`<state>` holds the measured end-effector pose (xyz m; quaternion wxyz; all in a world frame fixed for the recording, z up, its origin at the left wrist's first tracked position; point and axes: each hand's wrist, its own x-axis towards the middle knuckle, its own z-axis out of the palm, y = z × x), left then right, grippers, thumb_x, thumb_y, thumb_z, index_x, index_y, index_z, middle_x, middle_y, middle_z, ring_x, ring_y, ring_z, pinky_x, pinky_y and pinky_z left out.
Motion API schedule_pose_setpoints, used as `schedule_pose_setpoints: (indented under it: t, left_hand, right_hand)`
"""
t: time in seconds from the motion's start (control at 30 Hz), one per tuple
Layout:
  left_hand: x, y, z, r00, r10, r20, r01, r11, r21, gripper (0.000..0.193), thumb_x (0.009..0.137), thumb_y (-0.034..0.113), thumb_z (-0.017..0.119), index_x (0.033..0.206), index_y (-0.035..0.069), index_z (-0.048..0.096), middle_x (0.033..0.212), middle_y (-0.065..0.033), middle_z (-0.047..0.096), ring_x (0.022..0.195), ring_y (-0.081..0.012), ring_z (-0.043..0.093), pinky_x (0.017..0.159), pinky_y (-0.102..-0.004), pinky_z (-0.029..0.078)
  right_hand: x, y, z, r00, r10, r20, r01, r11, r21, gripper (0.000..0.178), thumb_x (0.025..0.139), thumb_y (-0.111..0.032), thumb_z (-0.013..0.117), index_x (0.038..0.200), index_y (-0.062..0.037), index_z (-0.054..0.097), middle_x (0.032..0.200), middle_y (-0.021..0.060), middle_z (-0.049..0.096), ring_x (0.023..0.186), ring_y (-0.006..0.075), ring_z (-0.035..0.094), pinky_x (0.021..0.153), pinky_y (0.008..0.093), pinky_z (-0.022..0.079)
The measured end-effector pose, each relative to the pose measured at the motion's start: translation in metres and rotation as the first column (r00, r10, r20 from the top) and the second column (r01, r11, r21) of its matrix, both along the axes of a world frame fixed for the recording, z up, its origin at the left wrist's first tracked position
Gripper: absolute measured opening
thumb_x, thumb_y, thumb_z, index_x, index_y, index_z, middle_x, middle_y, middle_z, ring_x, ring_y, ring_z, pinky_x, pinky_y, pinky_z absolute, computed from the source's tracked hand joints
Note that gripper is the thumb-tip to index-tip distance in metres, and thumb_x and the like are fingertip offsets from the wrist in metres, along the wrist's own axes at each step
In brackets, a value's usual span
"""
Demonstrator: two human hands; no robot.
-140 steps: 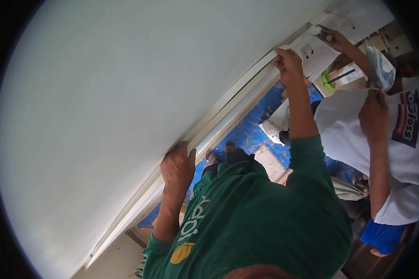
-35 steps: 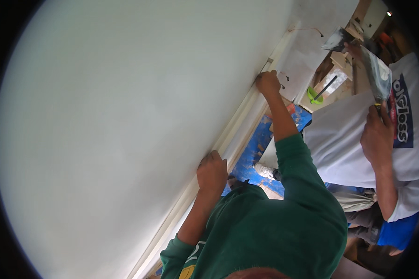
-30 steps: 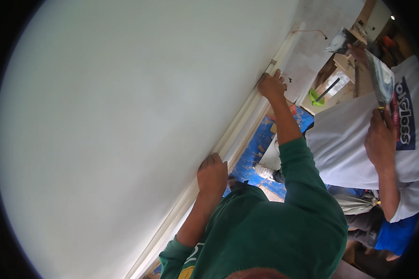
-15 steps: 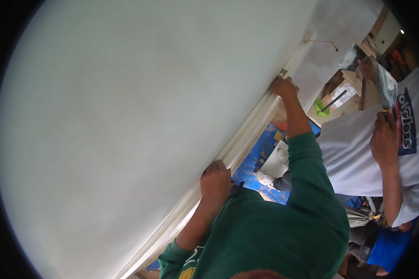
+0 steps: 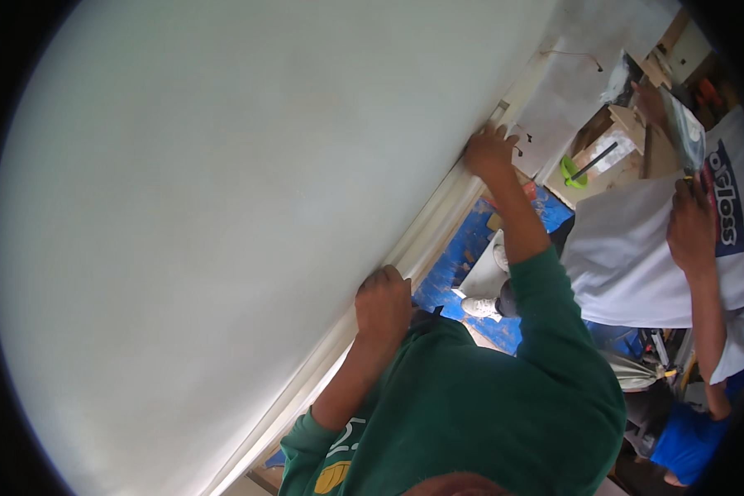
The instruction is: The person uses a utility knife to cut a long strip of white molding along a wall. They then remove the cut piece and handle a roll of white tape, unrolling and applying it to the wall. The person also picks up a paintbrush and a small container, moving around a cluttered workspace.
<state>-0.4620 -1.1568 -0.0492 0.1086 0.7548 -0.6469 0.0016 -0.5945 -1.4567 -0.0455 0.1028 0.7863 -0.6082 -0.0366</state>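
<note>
A long off-white moulding strip [image 5: 426,248] runs diagonally along the edge of a broad pale panel-like surface [image 5: 223,207]. My left hand [image 5: 383,306] lies over its nearer part, with fingers curled onto it. Farther along, my right hand [image 5: 492,155] bends its fingers over the same strip; they look slightly apart and a little blurred. Both forearms come out of green sleeves. Fingertips and the underside of the strip are partly hidden.
At the right, another person in a white shirt [image 5: 628,256] holds a flat, smeared tool [image 5: 684,132]. Near them are a green bowl [image 5: 572,172] with a dark stick and a thin wire [image 5: 574,55] on the wall. Blue sheeting [image 5: 459,256] lies below.
My right hand has shifted slightly left on the strip, its fingers looking more spread. My left hand stays about where it was. The other person has moved a little.
</note>
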Motion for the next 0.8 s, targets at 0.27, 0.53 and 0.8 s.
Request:
schedule_pose_setpoints:
  t: [0.27, 0.53, 0.8]
  left_hand:
    - [0.002, -0.004, -0.009, 0.998, 0.023, -0.058, -0.022, 0.999, 0.030, 0.021, 0.084, 0.024, 0.067, 0.081, 0.005, 0.058, 0.079, -0.0092, 0.065, 0.078, -0.0249, 0.067, 0.070, -0.0351, 0.055]
    - [0.008, -0.004, -0.003, 0.994, 0.062, -0.086, -0.054, 0.995, 0.086, 0.023, 0.084, 0.025, 0.069, 0.084, 0.005, 0.058, 0.084, -0.0101, 0.066, 0.082, -0.0249, 0.068, 0.070, -0.0359, 0.055]
    - [0.003, -0.004, 0.003, 0.986, 0.076, -0.148, -0.075, 0.997, 0.012, 0.022, 0.082, 0.021, 0.071, 0.084, 0.005, 0.056, 0.083, -0.0108, 0.066, 0.081, -0.0267, 0.067, 0.071, -0.0365, 0.054]
  right_hand:
    - [0.018, 0.117, 0.007, 0.873, 0.466, 0.145, -0.482, 0.870, 0.105, 0.041, 0.093, -0.032, 0.048, 0.092, 0.0012, 0.072, 0.106, 0.0183, 0.067, 0.129, 0.0433, 0.044, 0.107, 0.0702, 0.023]
    - [0.032, 0.134, 0.017, 0.821, 0.555, 0.132, -0.567, 0.820, 0.076, 0.033, 0.086, -0.025, 0.055, 0.082, 0.0021, 0.073, 0.091, 0.0182, 0.068, 0.112, 0.0432, 0.052, 0.107, 0.0702, 0.020]
    - [0.007, 0.043, 0.012, 0.930, 0.346, -0.126, -0.337, 0.937, 0.091, 0.038, 0.088, -0.026, 0.047, 0.105, -0.0039, 0.073, 0.118, 0.0170, 0.064, 0.123, 0.0477, 0.045, 0.105, 0.0734, 0.015]
